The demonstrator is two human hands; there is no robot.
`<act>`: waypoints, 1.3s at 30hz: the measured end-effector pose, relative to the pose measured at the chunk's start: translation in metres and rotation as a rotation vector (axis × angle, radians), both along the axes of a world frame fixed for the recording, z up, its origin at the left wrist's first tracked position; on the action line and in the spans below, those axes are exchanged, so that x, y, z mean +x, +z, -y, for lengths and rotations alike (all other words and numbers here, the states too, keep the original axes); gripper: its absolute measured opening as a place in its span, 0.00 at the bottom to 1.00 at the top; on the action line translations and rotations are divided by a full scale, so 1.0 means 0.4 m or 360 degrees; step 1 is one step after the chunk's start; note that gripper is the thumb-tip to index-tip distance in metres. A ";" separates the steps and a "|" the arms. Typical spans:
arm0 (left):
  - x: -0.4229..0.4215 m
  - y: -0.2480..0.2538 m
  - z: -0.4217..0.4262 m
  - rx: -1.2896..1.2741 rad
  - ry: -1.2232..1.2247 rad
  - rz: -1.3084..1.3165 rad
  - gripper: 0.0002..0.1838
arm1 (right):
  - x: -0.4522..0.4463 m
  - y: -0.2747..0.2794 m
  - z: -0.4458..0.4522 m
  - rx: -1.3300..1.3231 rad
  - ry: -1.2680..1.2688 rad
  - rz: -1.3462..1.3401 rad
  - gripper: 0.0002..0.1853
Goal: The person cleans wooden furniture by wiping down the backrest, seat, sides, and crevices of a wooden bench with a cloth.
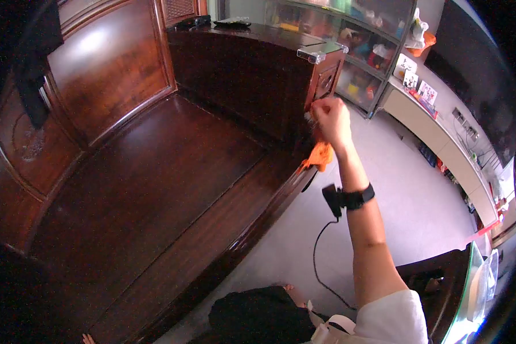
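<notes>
My right hand (332,119) is closed in a fist beside the carved end of a dark wooden bench's armrest (241,74). What its fingers hold, if anything, is hidden. Just below the fist, a crumpled orange cloth (320,156) lies over the front corner of the bench; I cannot tell whether the two are joined. At the bottom left edge, only the fingertips of my left hand (88,339) show, stretched out on the wooden seat (155,172). A black band with a small device (350,198) circles my right wrist, with a cable hanging from it.
Clear corner guards (311,55) cap the armrest top, where a remote control (232,22) lies. Behind stands a shelf unit (367,69) full of items. A long low cabinet (441,143) runs along the right wall. A glass-topped dark table (470,286) is close at lower right.
</notes>
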State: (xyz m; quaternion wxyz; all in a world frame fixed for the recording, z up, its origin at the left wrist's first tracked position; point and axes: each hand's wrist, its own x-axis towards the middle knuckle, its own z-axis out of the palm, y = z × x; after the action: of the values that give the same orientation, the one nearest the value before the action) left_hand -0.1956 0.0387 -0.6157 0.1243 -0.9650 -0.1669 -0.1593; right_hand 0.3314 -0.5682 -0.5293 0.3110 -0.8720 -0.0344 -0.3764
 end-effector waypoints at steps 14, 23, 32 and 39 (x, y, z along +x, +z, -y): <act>-0.006 0.021 0.040 0.0096 0.0068 0.0020 0.38 | 0.114 -0.040 0.056 -0.0057 -0.0490 0.0314 0.06; 0.005 0.043 0.067 0.0185 0.0108 -0.0049 0.36 | 0.011 -0.019 0.035 0.0723 0.0462 -0.0341 0.07; 0.014 0.035 0.065 0.0086 0.0157 -0.0033 0.33 | -0.067 -0.019 0.013 -0.0258 0.0188 0.0268 0.05; 0.022 0.051 0.087 0.0131 0.0064 -0.0056 0.35 | 0.030 0.016 0.017 0.0533 0.0087 0.0735 0.18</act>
State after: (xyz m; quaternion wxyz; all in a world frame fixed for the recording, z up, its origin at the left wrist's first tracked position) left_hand -0.1869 0.0037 -0.5954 0.1701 -0.9582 -0.1772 -0.1465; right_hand 0.3434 -0.5751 -0.5228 0.4446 -0.6985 -0.0652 -0.5569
